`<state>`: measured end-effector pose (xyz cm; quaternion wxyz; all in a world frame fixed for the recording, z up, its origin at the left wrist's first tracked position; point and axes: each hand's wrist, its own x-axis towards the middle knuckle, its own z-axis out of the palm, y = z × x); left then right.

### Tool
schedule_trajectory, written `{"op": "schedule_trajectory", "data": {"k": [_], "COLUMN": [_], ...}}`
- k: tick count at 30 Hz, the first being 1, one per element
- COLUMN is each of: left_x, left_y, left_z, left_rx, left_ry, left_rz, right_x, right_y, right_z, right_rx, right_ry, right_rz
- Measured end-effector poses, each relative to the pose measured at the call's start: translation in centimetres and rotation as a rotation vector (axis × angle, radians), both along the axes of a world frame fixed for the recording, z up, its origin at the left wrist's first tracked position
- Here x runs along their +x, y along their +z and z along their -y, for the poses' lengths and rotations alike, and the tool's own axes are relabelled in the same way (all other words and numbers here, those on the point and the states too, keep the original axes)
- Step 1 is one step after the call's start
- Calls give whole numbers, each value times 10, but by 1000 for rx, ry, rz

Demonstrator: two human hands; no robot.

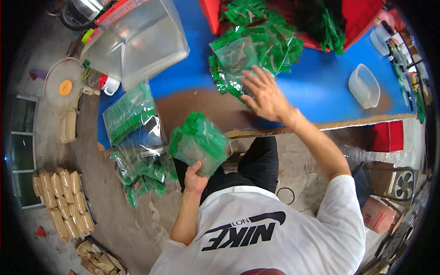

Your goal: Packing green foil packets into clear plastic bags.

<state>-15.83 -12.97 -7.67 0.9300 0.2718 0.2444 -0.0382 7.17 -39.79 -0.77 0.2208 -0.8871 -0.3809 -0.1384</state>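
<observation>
My left hand (195, 178) grips a stack of green and clear plastic pouches (200, 144) by its lower edge, thumb on top, above my lap. Over the front of the blue table (183, 78), my right hand (266, 95) is spread with its fingers apart and nothing in it. Its fingertips lie at the near edge of a loose heap of similar green pouches (275, 43); whether they touch it I cannot tell. Farther left, a neat row of green-edged clear pouches (132, 114) lies at the table's left edge.
A large clear plastic bin (156, 50) stands at the back left, beside a white and red cup (109, 85). Red crates (362, 20) holding pouches are at the back right. A small clear tub (364, 86) sits right. Pouches (142, 178) hang below the left edge. A fan (403, 184) stands at right.
</observation>
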Motion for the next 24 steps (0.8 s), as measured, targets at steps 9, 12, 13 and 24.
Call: {"op": "schedule_trajectory", "data": {"k": [9,12,13,24], "left_x": [-16,1,4,-3], "left_y": [-30,-8,-5,-31], "left_z": [-35,-21,-20,-34], "left_rx": [-199,-131,-100,-246], "left_ry": [-156,-83,-52,-120], "left_rz": [167,132,87,207], "right_x": [-67,-64,-50,-71], "right_y": [-20,-12,-9,-18], "right_z": [-80,-108,-106,-77], "right_rx": [3,129,109,-99], "right_ry": [-20,241,241,325], "right_rz": [-319,-662,-650,-153]}}
